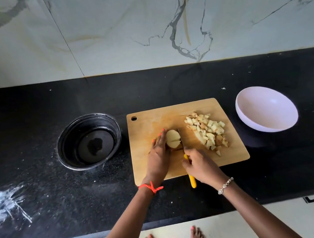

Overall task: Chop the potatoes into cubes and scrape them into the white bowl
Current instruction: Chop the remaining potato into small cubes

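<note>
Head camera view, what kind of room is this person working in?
Most likely a home kitchen: a black stone countertop against a marble-patterned wall, with a wooden cutting board holding potato cubes beside a white bowl.

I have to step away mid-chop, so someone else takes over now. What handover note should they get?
Left hand steadies the potato piece on the cutting board.
Right hand grips the yellow-handled knife, blade against the potato's right side.
Done: a pile of cubes lies on the board's right half.
Left: finish cubing this piece, then scrape everything into the white bowl, empty, right of the board.
</note>
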